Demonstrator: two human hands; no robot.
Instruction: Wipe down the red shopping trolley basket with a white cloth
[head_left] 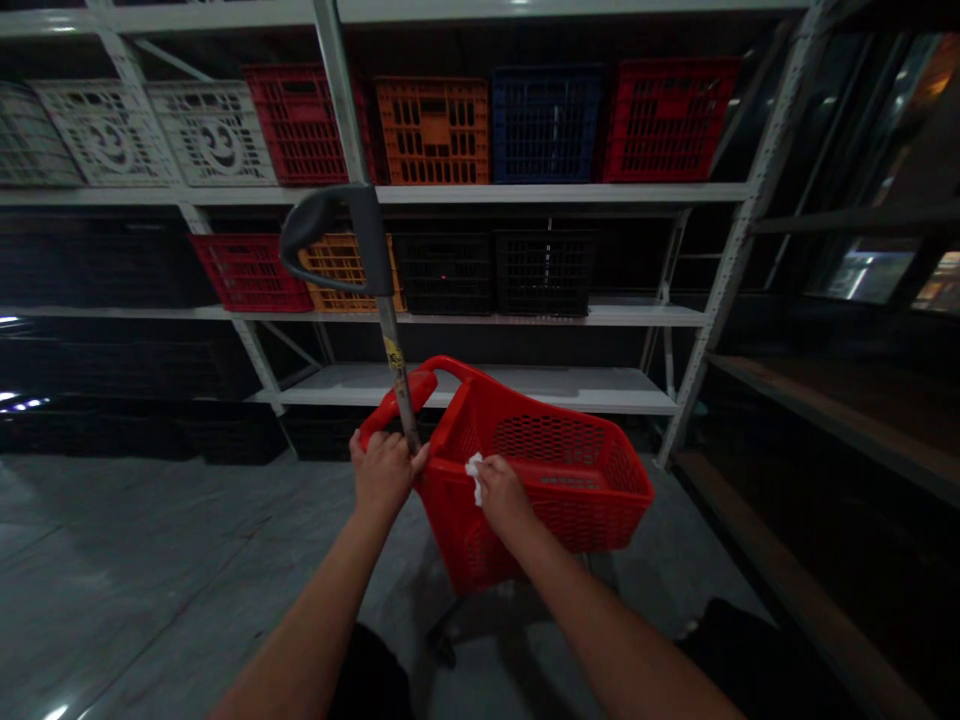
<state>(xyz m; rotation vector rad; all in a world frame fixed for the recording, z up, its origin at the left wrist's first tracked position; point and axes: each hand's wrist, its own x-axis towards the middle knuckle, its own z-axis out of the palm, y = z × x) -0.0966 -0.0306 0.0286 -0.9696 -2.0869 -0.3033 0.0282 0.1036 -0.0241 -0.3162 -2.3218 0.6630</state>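
A red plastic shopping basket (pixel 570 470) on wheels stands on the floor in front of me, tilted, with a grey telescopic pull handle (pixel 352 235) rising from it. My left hand (pixel 384 472) is closed around the metal rod of that handle, just beside the basket's red carry handle (pixel 397 398). My right hand (pixel 501 492) is closed on a small white cloth (pixel 474 470) and presses it against the basket's near rim.
White metal shelving (pixel 525 193) fills the wall ahead, holding red, orange, blue, black and white crates. A darker wooden-topped shelf (pixel 840 410) runs along the right. Grey floor (pixel 150 560) spreads to the left.
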